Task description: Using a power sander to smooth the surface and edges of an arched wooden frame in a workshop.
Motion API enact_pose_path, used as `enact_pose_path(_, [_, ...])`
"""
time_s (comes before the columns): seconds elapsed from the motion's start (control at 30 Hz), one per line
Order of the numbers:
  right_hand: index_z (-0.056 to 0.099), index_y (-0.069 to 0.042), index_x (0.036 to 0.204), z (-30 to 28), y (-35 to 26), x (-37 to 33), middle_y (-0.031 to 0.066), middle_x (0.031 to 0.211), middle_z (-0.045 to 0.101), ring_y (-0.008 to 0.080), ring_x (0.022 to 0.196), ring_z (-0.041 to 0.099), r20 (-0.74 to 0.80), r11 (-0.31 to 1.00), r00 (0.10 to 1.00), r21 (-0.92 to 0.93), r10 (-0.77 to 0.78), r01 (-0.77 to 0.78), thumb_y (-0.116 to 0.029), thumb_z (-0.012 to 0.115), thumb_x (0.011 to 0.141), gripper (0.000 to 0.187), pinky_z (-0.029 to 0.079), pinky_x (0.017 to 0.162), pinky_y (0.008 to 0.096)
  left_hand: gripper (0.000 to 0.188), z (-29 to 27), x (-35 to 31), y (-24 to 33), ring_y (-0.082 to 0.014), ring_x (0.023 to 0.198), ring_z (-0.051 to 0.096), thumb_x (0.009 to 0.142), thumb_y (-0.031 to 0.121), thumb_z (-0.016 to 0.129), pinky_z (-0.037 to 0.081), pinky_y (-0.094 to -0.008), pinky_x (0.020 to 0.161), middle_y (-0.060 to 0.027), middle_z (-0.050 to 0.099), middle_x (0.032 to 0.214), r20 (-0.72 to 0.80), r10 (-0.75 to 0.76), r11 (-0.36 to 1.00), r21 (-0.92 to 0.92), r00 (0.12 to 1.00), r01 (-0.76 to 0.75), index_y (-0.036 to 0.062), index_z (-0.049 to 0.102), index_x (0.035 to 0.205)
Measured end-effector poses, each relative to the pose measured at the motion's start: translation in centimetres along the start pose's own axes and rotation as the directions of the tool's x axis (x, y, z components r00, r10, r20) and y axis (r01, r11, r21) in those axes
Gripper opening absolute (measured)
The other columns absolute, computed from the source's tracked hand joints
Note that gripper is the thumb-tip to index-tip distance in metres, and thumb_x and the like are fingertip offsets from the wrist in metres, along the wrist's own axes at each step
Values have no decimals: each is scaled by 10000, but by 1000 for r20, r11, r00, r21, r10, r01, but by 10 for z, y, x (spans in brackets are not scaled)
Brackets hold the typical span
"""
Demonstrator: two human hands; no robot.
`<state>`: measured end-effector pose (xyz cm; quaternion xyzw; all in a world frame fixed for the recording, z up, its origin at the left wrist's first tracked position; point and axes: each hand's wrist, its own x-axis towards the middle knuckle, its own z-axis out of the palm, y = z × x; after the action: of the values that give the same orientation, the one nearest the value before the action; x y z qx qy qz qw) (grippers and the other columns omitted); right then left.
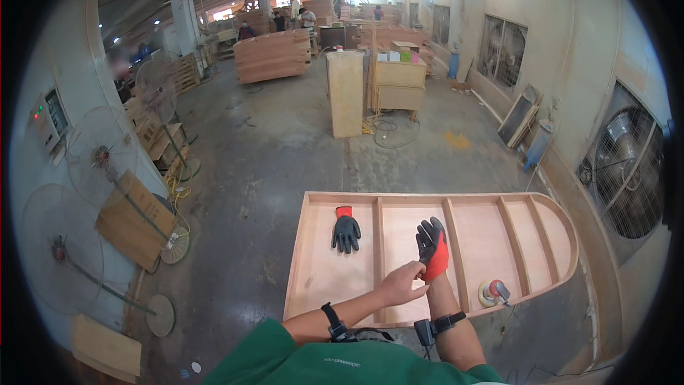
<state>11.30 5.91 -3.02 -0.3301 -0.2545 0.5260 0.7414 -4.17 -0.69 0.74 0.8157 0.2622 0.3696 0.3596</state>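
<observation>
My left hand (402, 284) is bare, its fingers closed on the cuff of a red and black work glove (439, 260) at my right wrist. That glove covers my right hand (432, 239), which is raised with its fingers stretched out and nothing in them. A matching work glove (346, 233) lies flat, fingers toward me, in the left compartment of a wooden shelf frame (342, 195). The frame is rounded at its right end and split by several crosspieces. To the right of my right forearm, a round sander (493, 292) with a red and grey body rests in the frame.
Large standing fans (103, 157) and a cardboard box (135, 221) line the left side. Ahead stand a tall pale block (345, 94), a wooden cabinet (400, 85) and stacked wood panels (272, 55), with people farther back. A wall exhaust fan (627, 171) is at right.
</observation>
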Motion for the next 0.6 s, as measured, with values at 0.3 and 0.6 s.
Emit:
enact_pose_path(0.3, [465, -148, 1457, 6, 6, 29, 121, 1449, 505, 283, 1322, 503, -43, 993, 999, 115, 11, -6, -398, 549, 1016, 513, 399, 1097, 439, 119, -5, 29, -13, -252, 740, 631, 839, 72, 638, 522, -364, 688, -113, 593, 795, -247, 75, 993, 109, 966, -49, 27, 577, 930])
enact_pose_path(0.6, [544, -16, 1350, 20, -2, 49, 114, 1265, 652, 253, 1192, 622, -98, 988, 984, -54, -146, 141, -295, 576, 1022, 432, 473, 1041, 380, 138, 3, 47, -25, -263, 751, 648, 860, 80, 634, 507, -363, 673, -145, 635, 799, -91, -265, 964, -28, 960, 263, 19, 552, 954])
